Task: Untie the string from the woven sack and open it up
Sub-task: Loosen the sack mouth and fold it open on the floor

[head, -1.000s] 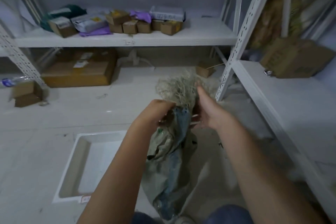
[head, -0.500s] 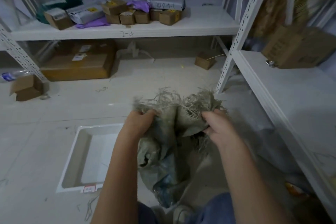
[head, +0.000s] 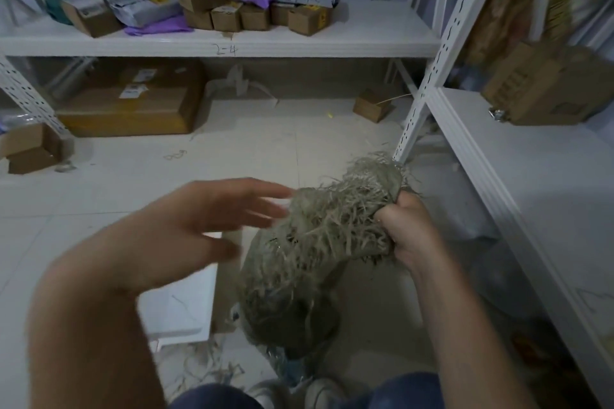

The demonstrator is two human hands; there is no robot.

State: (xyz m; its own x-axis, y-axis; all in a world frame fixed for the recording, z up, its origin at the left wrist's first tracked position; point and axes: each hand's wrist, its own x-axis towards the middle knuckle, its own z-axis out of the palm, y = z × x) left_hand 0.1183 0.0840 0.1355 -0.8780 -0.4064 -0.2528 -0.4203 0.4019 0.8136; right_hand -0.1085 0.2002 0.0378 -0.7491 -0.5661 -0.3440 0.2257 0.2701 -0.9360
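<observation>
Storeroom with a pale tiled floor [head: 259,143]; white slotted-steel shelving [head: 299,40] runs across 12 o'clock and down the 3 o'clock side, stacked with small brown cardboard parcels [head: 229,15]. A large flat brown carton [head: 133,103] lies under the shelf at 10 o'clock.

The frayed grey-beige woven sack [head: 319,242] hangs at frame centre, between the person's knees, its mouth ringed with loose straw-like fibres. The right hand [head: 408,229], at 3 o'clock from the sack, is closed on the mouth's far edge, probably to keep the sack up and its rim taut. The left hand [head: 199,226], at 9 o'clock, is spread wide and holds nothing; its fingertips are just beside the near rim, blurred, likely reaching for a hold opposite to spread the mouth.

No tied string is discernible among the fibres, so untying looks finished. A white shallow rectangular tray [head: 179,305] sits on the floor at 7 o'clock.
</observation>
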